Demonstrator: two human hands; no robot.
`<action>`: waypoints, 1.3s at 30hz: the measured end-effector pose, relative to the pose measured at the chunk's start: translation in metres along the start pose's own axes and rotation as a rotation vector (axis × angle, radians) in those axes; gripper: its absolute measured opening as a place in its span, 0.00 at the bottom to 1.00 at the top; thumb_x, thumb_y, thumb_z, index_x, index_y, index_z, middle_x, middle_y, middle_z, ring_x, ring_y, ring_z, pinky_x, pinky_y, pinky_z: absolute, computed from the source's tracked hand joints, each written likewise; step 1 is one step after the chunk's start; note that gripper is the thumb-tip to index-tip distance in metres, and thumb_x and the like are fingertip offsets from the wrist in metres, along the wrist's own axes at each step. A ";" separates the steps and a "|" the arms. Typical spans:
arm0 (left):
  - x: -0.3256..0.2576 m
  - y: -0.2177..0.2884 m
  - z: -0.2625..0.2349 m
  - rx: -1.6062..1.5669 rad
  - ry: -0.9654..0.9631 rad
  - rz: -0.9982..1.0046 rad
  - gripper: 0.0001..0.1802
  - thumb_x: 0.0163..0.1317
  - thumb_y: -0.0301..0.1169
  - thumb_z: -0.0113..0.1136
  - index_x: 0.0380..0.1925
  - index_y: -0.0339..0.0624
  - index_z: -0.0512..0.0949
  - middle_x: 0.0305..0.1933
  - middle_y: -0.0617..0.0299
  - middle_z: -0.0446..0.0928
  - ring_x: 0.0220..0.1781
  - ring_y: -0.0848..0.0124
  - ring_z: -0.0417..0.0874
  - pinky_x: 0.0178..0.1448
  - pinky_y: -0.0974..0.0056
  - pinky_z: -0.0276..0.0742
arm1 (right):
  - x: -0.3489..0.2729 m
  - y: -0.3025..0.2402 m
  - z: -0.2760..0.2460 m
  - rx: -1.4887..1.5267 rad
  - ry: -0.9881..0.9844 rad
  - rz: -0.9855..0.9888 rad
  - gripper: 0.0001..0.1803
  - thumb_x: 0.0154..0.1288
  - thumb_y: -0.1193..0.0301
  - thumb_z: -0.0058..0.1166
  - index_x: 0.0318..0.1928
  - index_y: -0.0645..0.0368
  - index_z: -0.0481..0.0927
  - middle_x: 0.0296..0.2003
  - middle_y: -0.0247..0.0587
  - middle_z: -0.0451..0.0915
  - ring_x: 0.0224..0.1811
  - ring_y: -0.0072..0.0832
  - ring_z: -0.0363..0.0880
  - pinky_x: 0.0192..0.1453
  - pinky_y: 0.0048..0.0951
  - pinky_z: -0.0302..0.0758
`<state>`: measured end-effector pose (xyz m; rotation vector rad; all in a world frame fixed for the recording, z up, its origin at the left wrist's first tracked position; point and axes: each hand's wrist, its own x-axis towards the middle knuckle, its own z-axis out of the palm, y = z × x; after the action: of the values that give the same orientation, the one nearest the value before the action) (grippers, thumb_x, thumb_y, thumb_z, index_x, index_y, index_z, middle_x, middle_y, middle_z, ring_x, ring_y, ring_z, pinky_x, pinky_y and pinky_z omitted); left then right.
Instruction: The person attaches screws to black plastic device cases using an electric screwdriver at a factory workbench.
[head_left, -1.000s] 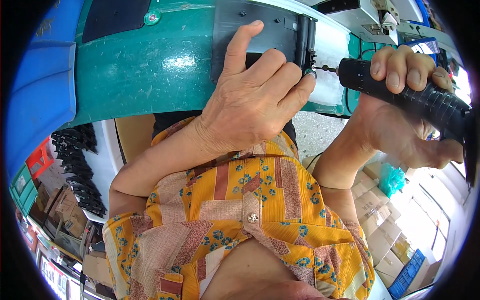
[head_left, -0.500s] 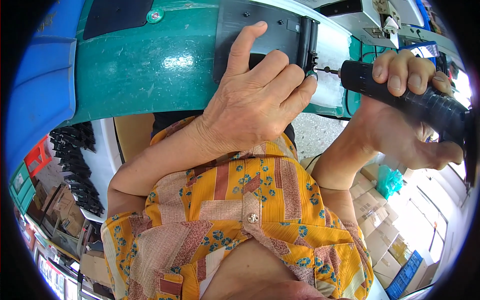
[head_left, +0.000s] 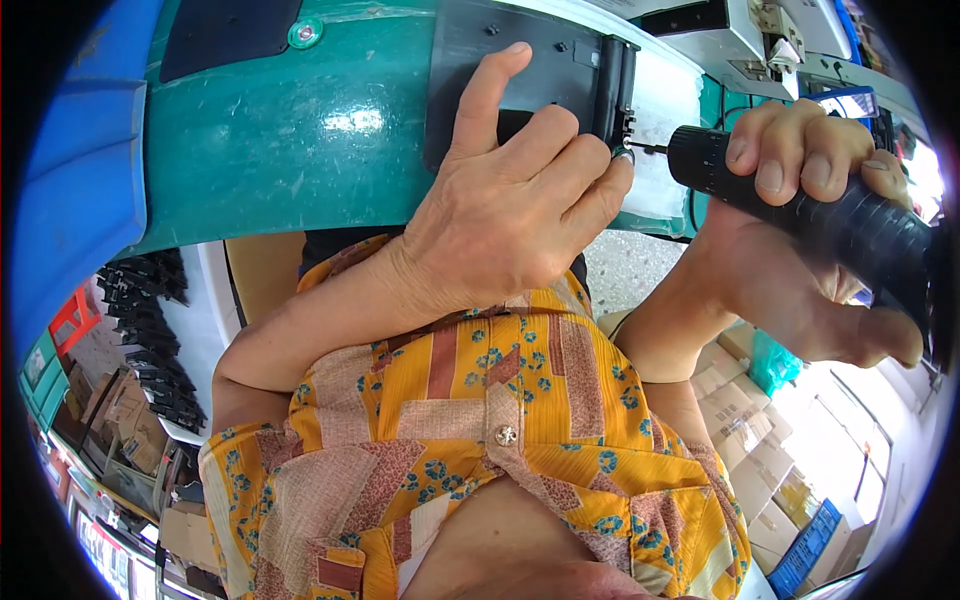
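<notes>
A flat black plastic panel [head_left: 560, 75] with a raised ridge along its right side lies on the green work surface. My left hand [head_left: 510, 210] rests over its near edge, one finger sticking out and the others bent. Its fingertips press at the ridge's near end, where a small greenish thing shows; the thumb is hidden. My right hand [head_left: 765, 255] is wrapped around a black power screwdriver [head_left: 695, 160] held sideways. The thin bit [head_left: 648, 148] points left and reaches the panel's end beside my left fingertips. Whether it touches a screw is too small to tell.
White padding [head_left: 665, 110] lies right of the panel. A dark sheet [head_left: 225, 35] and a small round green-rimmed piece [head_left: 305, 33] lie at the far left. A blue bin [head_left: 85, 150] stands left, with stacked black parts [head_left: 155, 330] below. Metal equipment [head_left: 740, 60] stands far right.
The screwdriver has shifted slightly left toward the panel, and less of its bit shows. My left hand stays nearly in place on the panel.
</notes>
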<state>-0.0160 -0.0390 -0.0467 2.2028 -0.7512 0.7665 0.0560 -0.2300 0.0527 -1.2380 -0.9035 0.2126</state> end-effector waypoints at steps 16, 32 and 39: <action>0.004 0.003 -0.006 0.005 -0.012 0.012 0.16 0.47 0.29 0.63 0.38 0.42 0.86 0.32 0.65 0.74 0.39 0.67 0.78 0.71 0.31 0.60 | 0.000 0.017 0.042 -0.159 0.312 -0.217 0.52 0.51 0.21 0.52 0.55 0.56 0.74 0.33 0.38 0.71 0.27 0.28 0.70 0.33 0.35 0.72; 0.006 0.004 -0.004 0.009 -0.053 0.063 0.10 0.51 0.28 0.65 0.35 0.41 0.84 0.48 0.62 0.80 0.54 0.63 0.79 0.71 0.31 0.61 | 0.066 0.001 -0.017 0.056 0.168 -0.268 0.48 0.51 0.22 0.49 0.48 0.56 0.82 0.39 0.43 0.75 0.38 0.35 0.74 0.46 0.42 0.70; 0.009 0.006 -0.003 0.007 -0.085 0.071 0.10 0.51 0.29 0.64 0.35 0.42 0.82 0.47 0.60 0.80 0.52 0.63 0.78 0.70 0.30 0.62 | 0.085 -0.001 -0.033 -0.089 0.202 -0.309 0.48 0.53 0.21 0.41 0.43 0.57 0.80 0.34 0.46 0.76 0.33 0.37 0.77 0.43 0.47 0.74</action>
<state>-0.0150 -0.0427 -0.0360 2.2369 -0.8743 0.7152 0.1336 -0.2031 0.0929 -1.1607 -0.9216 -0.1968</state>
